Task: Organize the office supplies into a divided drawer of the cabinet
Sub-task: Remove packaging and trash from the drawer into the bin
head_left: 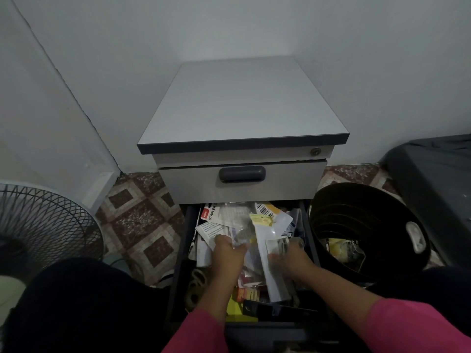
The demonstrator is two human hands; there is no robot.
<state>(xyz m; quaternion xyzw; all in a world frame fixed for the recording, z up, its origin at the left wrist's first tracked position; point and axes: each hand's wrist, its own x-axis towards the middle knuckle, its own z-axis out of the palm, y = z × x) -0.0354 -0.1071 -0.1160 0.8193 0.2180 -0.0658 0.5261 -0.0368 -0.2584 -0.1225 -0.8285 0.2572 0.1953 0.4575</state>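
While both hands dig in the open drawer (181, 250) under the cabinet's shut top drawer (239, 182), left hand (225, 248) pinches a clear packet (242, 235), right hand (286, 256) curls round a small card (276, 247); light, slick, floppy stuff, best taken by the edges; white, yellow-tagged, jumbled packs

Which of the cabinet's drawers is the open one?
The lower drawer, pulled out and full of packets, with both hands in it. The drawer above, with the dark handle, is closed.
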